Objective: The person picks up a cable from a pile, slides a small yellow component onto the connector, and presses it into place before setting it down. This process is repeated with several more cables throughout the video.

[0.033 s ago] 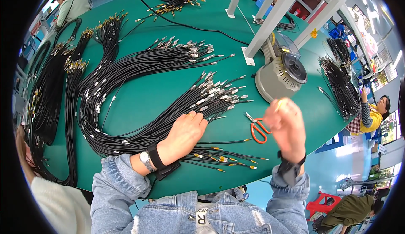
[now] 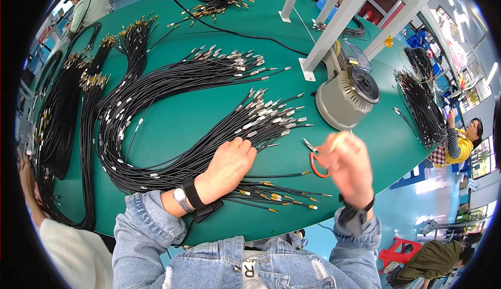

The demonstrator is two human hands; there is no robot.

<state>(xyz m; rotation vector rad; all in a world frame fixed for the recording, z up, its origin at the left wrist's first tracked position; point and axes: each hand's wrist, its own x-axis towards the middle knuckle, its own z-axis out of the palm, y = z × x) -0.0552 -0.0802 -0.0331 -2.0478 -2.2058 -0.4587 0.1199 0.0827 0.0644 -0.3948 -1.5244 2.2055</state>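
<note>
My left hand [image 2: 228, 166], with a ring, a silver watch and a black band on its wrist, is closed over a thick bundle of black cables [image 2: 182, 156]. White-tagged ends fan out beyond the fingers, and its fingertips are hidden. My right hand [image 2: 348, 166] hovers above the table, blurred, its fingers bent together; a yellow streak shows near them, and what they pinch cannot be made out. Beneath that hand lie orange-handled scissors [image 2: 317, 165], partly covered. Several cable ends with yellow tips [image 2: 276, 197] lie near the front edge.
A round grey tape dispenser [image 2: 347, 98] stands beyond my right hand, near white metal posts [image 2: 342, 25]. More black cable bundles [image 2: 62, 117] cover the left of the green table [image 2: 282, 226]; another bundle [image 2: 422, 109] lies far right. A co-worker's sleeve [image 2: 73, 250] is close on the left.
My right hand has moved slightly toward me and to the left, now covering more of the scissors. My left hand and the cables stay where they were.
</note>
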